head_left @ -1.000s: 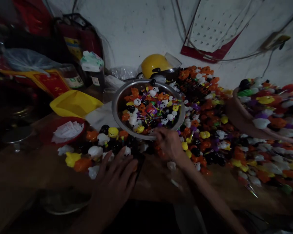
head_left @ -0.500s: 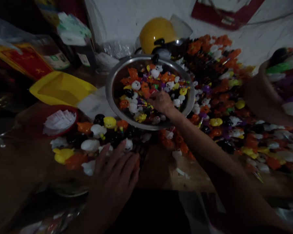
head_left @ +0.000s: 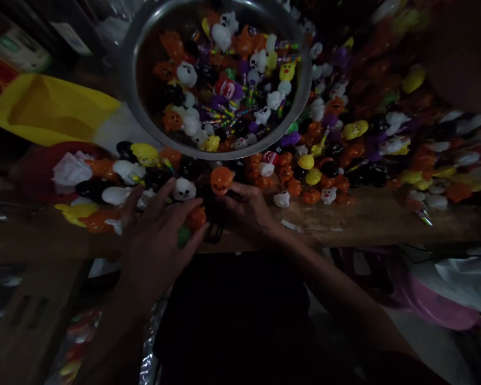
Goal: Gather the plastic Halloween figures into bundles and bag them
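Note:
My right hand (head_left: 250,206) pinches a small orange pumpkin-faced toy head (head_left: 221,180) between thumb and fingers, just below the metal basin (head_left: 300,91). To its left my left hand (head_left: 158,235) has thumb and index finger closed around an orange toy head (head_left: 196,218); a green part (head_left: 183,235) shows under it. The other left fingers spread over a row of plastic toy heads, among them a white skull-faced one (head_left: 184,189) and a yellow one (head_left: 145,154). The basin holds many such heads and thin striped multicoloured sticks (head_left: 224,113).
A yellow tray (head_left: 56,109) lies at the left, beside a red bowl (head_left: 36,171) with white packets (head_left: 72,171). Piles of loose toy heads (head_left: 355,130) cover the table right of the basin. The table's front edge runs close below my hands.
My right hand has come out of the basin toward the table's front and now holds an orange pumpkin-faced head. My left hand stays over the row of heads. The view has tilted down.

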Tool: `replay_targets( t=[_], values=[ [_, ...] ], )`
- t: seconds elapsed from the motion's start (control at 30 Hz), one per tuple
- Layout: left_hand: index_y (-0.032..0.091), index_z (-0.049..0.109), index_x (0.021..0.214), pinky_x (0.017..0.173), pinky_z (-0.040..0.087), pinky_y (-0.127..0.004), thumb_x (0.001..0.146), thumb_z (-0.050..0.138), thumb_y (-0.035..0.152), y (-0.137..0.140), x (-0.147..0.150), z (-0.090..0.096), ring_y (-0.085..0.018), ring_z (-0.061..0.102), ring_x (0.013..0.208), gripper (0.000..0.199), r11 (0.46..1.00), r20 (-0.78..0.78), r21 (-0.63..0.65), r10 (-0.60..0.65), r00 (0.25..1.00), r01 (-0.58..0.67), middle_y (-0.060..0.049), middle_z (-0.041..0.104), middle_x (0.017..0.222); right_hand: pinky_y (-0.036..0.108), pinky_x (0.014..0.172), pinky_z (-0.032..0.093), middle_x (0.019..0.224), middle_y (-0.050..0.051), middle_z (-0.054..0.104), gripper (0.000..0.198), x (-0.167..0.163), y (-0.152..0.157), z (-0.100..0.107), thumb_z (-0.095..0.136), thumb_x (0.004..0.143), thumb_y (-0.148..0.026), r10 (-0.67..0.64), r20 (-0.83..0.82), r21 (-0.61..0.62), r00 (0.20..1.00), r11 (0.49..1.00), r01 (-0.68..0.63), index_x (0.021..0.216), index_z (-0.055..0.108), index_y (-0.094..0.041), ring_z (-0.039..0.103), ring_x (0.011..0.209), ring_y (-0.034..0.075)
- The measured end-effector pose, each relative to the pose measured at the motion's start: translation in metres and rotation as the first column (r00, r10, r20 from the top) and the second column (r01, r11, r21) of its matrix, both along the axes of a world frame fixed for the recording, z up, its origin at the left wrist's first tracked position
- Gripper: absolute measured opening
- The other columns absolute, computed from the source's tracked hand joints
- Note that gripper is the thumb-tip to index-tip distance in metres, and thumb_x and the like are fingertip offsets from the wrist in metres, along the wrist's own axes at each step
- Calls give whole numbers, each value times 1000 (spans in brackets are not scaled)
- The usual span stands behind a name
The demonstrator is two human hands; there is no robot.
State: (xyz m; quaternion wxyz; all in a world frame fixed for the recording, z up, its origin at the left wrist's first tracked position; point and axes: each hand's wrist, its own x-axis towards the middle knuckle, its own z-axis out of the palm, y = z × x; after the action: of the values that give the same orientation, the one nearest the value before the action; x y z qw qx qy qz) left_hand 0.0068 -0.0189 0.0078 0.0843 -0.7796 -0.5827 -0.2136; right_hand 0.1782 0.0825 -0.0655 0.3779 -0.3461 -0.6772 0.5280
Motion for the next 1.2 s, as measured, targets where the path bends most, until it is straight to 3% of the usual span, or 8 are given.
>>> replay_targets(
  t=[0.13, 0.33, 0.57, 0.7, 0.83, 1.0, 1.1, 1.2],
  values=[
    [27, 51, 139, 124, 30, -58, 92, 66, 22, 2, 1, -2, -30, 54, 138, 49, 1000, 10, 7, -1, 1000, 1, -8, 74, 118, 23, 70, 47, 84, 2, 72, 28, -11, -1, -5, 59, 96, -38, 5, 52, -36, 999, 999, -3, 97, 75, -15, 65, 77, 15],
    [19, 43, 149, 126, 29, -52, 91, 68, 23, 3, 2, -4, -29, 55, 137, 62, 999, 13, 43, 29, 999, -30, -15, 65, 137, 25, 72, 46, 84, 5, 73, 27, -5, 1, -10, 62, 95, -39, -43, 181, 184, 983, 983, 9, 88, 75, -15, 63, 74, 15],
    [20, 32, 156, 127, 26, -50, 92, 67, 24, 0, 2, -4, -28, 52, 140, 74, 999, 35, 45, 21, 999, -23, -15, 62, 141, 24, 70, 47, 87, 1, 71, 29, -8, -2, -18, 64, 93, -44, -107, 11, 26, 994, 994, 107, 95, 74, -17, 63, 77, 15],
    [23, 32, 156, 128, 25, -49, 92, 66, 23, 1, 1, -4, -27, 53, 140, 73, 999, 51, 16, 30, 998, -31, -13, 62, 142, 24, 75, 47, 89, 4, 72, 25, -10, -3, -11, 61, 97, -37, 5, 110, 143, 994, 990, -21, 91, 74, -16, 65, 81, 14],
    [22, 35, 155, 129, 23, -48, 91, 67, 24, 1, 0, -5, -28, 54, 138, 72, 999, 56, 20, 33, 998, -34, -13, 63, 140, 25, 76, 47, 90, 6, 72, 19, -12, -5, -10, 60, 99, -29, -29, 196, 247, 980, 969, -21, 97, 73, -15, 64, 81, 14],
    [16, 30, 157, 125, 26, -57, 95, 59, 23, -2, 6, 5, -32, 53, 138, 69, 999, -41, 10, 46, 998, -45, -16, 69, 129, 26, 80, 48, 100, 8, 74, 17, -13, -9, -11, 60, 99, -28, -53, 315, 326, 948, 944, -55, 101, 72, -16, 67, 89, 16],
    [11, 37, 152, 116, 27, -71, 98, 51, 24, -2, 15, 17, -42, 57, 130, 57, 996, -141, -16, 83, 987, -86, -18, 73, 116, 26, 76, 49, 97, 7, 74, 17, -12, -7, -10, 59, 99, -28, -44, 384, 353, 922, 930, -103, 98, 72, -17, 67, 85, 16],
    [9, 46, 147, 105, 37, -69, 98, 53, 34, 7, 26, 20, -47, 58, 122, 56, 989, -197, 66, 141, 970, -130, -20, 71, 120, 25, 71, 50, 90, 4, 74, 15, -9, -8, -7, 59, 98, -27, -35, 443, 387, 896, 909, -156, 93, 71, -19, 66, 79, 15]
  ],
)
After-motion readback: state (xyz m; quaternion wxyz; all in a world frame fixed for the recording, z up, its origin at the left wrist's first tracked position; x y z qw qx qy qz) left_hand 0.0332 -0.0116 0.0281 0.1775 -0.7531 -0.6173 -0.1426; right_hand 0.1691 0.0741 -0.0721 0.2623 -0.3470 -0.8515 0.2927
